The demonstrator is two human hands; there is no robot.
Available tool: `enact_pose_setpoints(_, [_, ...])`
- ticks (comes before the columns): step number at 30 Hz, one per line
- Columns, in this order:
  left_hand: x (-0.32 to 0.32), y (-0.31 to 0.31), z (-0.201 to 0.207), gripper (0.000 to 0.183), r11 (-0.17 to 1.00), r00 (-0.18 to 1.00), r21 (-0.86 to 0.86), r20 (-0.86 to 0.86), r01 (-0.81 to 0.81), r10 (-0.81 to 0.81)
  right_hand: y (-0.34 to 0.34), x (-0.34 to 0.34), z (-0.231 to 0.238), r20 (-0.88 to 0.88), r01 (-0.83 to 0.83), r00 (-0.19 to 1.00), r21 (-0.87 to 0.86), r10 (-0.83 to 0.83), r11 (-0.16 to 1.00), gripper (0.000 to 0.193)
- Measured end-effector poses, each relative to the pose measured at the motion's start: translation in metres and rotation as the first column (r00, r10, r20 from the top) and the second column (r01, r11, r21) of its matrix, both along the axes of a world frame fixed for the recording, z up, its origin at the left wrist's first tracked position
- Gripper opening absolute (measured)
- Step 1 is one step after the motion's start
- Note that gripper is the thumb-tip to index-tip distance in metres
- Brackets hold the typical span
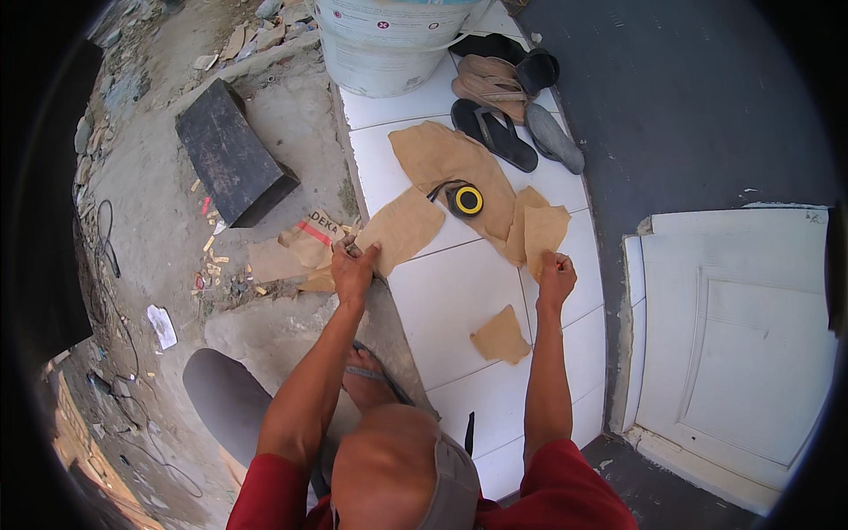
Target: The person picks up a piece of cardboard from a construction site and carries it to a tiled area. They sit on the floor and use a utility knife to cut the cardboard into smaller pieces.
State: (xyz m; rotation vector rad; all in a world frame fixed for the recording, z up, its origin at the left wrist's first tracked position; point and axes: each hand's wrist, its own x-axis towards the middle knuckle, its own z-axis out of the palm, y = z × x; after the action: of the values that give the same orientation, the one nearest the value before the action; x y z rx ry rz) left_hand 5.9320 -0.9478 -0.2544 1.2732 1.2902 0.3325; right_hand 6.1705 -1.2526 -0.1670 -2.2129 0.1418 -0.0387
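Observation:
My left hand point(353, 272) pinches the lower left end of a long brown cardboard piece point(405, 231) at the edge of the tiles. Farther right, my right hand point(556, 281) is closed on the bottom of a smaller brown cardboard piece point(546, 226). Behind both lies a large curved brown sheet point(450, 159), partly overlapped by these pieces. A black and yellow tape measure point(466, 200) rests on that sheet, between my hands. Nearer to me, a small loose cardboard scrap point(502, 336) lies flat on the white tiles.
Left of the tiles, a dark block point(230, 155) stands on rough concrete, with printed cardboard point(309, 243) close to my left hand. A white bucket point(384, 44) is at the back. Sandals point(495, 132) line the dark wall point(689, 115); a white door point(733, 336) is at right.

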Motion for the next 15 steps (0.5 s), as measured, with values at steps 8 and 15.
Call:
enact_pose_setpoints(8, [-0.011,0.01,-0.008,0.05,0.999,0.995,-0.032,0.098,0.016,-0.012,0.054,-0.029,0.012,-0.066,0.015,0.998,-0.09,-0.021,0.996,0.062])
enact_pose_setpoints(15, [-0.039,-0.019,0.077,0.036,0.808,0.917,-0.581,0.367,0.094,0.158,0.086,-0.142,0.005,-0.206,-0.164,0.954,0.247,0.217,0.955,0.069])
